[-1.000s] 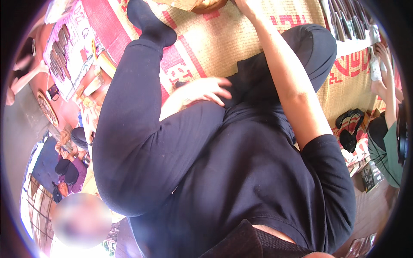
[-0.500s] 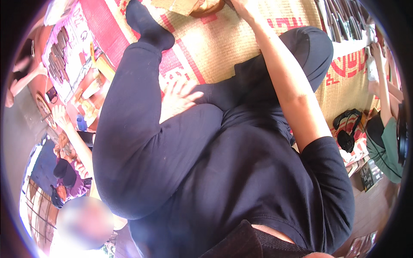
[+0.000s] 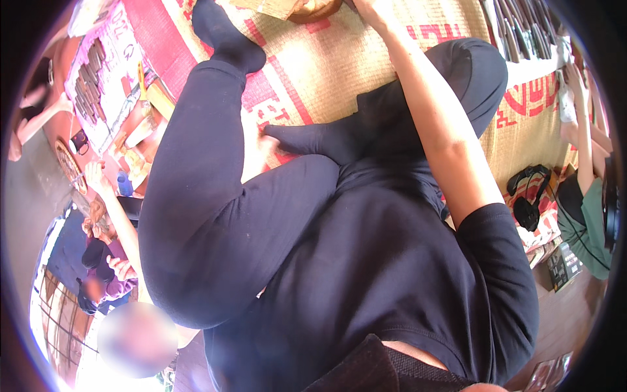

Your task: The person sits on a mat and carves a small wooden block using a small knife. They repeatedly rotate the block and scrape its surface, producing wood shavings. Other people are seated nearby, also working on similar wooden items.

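Note:
My left hand [image 3: 253, 151] shows as a pale, motion-smeared patch between my raised left leg [image 3: 196, 176] and the sock [image 3: 313, 139] of my folded right leg. Whether it holds anything does not show. My right arm stretches forward over my right thigh, and my right hand [image 3: 369, 12] is at the top edge, its fingers mostly cut off. Beside it is a round brown object [image 3: 318, 13] with a tan, sheet-like piece [image 3: 271, 6] next to it, both cropped by the frame. A small dark thing at the right fingertips is too cropped to name.
I sit on a woven straw mat [image 3: 313, 72] with red patterns. Dark flat sticks lie in rows at the upper right [image 3: 519, 29] and upper left [image 3: 89, 78]. A black strapped item [image 3: 526, 196] lies at right. Other people sit at left [image 3: 108, 268] and right [image 3: 588, 215].
My left hand, earlier spread with its fingers over my sock, has drawn back left toward my left shin and blurred. My right arm has stayed nearly in place.

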`<state>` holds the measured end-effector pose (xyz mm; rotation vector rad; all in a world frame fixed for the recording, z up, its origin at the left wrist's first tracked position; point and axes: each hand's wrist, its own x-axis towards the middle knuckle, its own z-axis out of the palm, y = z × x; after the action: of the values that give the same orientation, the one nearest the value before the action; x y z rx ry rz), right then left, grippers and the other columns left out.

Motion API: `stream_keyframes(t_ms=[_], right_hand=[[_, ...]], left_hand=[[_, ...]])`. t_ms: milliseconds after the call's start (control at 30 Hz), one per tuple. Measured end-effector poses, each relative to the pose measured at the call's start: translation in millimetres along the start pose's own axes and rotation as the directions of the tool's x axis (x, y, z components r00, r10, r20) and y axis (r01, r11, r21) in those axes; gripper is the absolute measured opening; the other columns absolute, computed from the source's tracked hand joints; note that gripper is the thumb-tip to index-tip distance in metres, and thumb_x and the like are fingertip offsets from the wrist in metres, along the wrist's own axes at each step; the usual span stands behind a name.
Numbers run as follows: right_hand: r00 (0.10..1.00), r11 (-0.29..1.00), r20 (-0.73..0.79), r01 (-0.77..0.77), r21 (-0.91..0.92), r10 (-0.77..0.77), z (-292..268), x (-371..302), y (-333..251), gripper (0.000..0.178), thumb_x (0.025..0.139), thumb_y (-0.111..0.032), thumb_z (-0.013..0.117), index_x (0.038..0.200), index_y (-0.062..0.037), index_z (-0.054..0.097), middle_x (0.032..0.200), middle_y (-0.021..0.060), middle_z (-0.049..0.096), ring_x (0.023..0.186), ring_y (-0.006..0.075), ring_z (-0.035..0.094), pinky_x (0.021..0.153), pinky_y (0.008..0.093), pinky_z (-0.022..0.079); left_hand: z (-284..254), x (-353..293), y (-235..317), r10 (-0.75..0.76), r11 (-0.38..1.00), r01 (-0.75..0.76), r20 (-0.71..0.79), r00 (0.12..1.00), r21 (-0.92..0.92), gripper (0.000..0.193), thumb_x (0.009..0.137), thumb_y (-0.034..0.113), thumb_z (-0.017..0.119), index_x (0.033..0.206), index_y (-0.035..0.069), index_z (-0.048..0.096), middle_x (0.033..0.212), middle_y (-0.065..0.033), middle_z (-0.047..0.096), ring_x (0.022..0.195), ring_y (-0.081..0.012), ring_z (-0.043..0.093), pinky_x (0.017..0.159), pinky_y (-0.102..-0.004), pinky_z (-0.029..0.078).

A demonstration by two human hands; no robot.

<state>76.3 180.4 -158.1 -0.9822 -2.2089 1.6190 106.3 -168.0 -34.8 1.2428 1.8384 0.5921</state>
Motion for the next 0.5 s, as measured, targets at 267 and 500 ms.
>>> stream_keyframes(t_ms=[267, 500], right_hand=[[0.983, 0.994, 0.179, -0.069, 0.09, 0.052, 17, -2, -23, 0.017, 0.077, -0.015, 0.07, 0.087, -0.0017, 0.066, 0.074, 0.0089, 0.066, 0.063, 0.0179, 0.06, 0.056, 0.0317, 0.047], [0.99, 0.99, 0.098, -0.113, 0.089, 0.104, 13, 0, -10, 0.021, 0.076, -0.019, 0.071, 0.087, -0.0024, 0.065, 0.074, 0.0103, 0.066, 0.066, 0.0199, 0.062, 0.059, 0.0341, 0.048]], left_hand=[[14, 1, 24, -0.081, 0.993, 0.095, -0.164, 0.983, 0.074, 0.054, 0.091, 0.024, 0.06, 0.14, 0.009, 0.046, 0.137, -0.0158, 0.051, 0.121, -0.0309, 0.053, 0.107, -0.0429, 0.04], [-31, 27, -10, -0.166, 0.986, 0.169, -0.215, 0.962, -0.006, 0.056, 0.089, 0.025, 0.062, 0.141, 0.01, 0.046, 0.137, -0.0156, 0.051, 0.123, -0.0306, 0.052, 0.107, -0.0425, 0.039]])
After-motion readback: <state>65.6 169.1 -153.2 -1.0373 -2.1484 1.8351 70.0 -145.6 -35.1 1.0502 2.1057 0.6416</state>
